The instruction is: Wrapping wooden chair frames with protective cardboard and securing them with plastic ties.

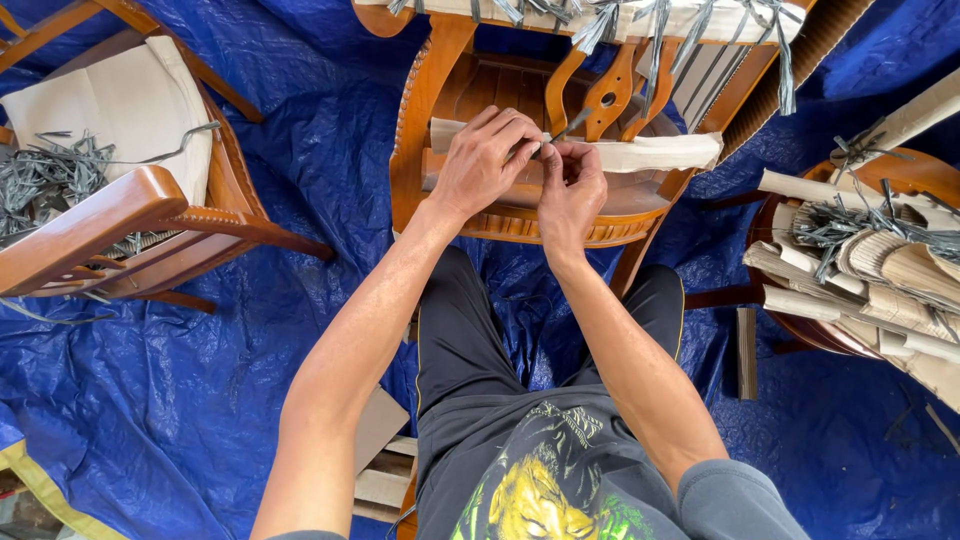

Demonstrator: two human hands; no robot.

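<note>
Both hands meet over the polished orange-brown wooden chair frame (430, 110) lying on the blue plastic tarpaulin (200, 400). The left hand (487, 160) and right hand (570, 185) each pinch, fingers narrow, a thin grey plastic strap (570, 125) beside the strip of beige corrugated cardboard wrapping (655, 152) on the frame's rail.

Floor: we see a crinkled blue plastic tarpaulin (250, 380).
Chair: glossy orange-brown carved wooden chair (425, 95).
Wrapping: beige corrugated cardboard strip (660, 152).
Ties: grey plastic strap bundle (45, 180), possibly silver-grey.
Trousers: plain black cloth trousers (465, 340).
</note>
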